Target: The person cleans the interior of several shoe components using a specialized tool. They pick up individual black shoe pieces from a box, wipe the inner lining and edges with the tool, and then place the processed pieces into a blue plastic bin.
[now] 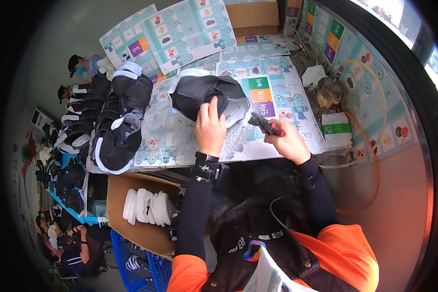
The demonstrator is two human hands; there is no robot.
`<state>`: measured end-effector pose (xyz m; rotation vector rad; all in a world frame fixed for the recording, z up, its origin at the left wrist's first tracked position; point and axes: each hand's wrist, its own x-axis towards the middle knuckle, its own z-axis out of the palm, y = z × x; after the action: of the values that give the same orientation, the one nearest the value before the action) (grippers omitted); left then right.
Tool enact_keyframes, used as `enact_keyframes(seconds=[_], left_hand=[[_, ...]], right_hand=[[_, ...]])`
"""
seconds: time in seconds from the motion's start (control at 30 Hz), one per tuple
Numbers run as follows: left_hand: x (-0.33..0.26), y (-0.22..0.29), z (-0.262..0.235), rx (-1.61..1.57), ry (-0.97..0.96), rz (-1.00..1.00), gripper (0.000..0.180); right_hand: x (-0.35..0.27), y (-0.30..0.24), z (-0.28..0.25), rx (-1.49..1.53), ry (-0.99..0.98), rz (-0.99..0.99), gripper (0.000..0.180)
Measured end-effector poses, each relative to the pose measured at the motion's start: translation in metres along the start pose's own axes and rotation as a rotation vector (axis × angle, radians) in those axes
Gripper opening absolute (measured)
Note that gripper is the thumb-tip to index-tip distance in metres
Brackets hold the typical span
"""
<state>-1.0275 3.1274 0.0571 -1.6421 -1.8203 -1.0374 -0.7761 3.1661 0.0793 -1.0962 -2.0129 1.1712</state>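
My left hand (210, 127) presses down on a black shoe upper with a white sole edge (204, 95), which lies on the printed-paper-covered table (180, 141). To its right, my right hand (289, 142) grips a black tool with a red tip (266, 124), its nozzle pointing toward the shoe upper. An orange hose (374, 160) curves along the right side of the table. Both forearms wear dark sleeves.
A pile of black-and-white shoe uppers (114, 121) fills the table's left side. A cardboard box with white soles (146, 207) sits below the table, above a blue crate (141, 265). A white bag (337, 129) and lumpy clutter lie at right. Other people sit at far left.
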Motion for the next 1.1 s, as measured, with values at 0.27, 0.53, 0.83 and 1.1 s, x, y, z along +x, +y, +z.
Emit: enact_keyframes(seconds=[0.27,0.53,0.83,1.1], left_hand=[[-0.018,0.021,-0.017,-0.247,-0.122,-0.137,0.038],[-0.027,0.014,-0.028,-0.278,-0.111,-0.158,0.03],[-0.045,-0.001,-0.03,-0.453,-0.106,-0.23,0.028],[-0.061,-0.001,-0.037,-0.512,-0.189,-0.392,0.028]], right_hand=[[0.01,0.01,0.012,-0.032,0.139,0.006,0.021],[0.015,-0.002,0.021,-0.105,0.155,-0.079,0.018],[0.019,0.001,0.023,-0.113,0.076,-0.069,0.018],[0.018,0.003,0.022,-0.137,-0.011,-0.106,0.022]])
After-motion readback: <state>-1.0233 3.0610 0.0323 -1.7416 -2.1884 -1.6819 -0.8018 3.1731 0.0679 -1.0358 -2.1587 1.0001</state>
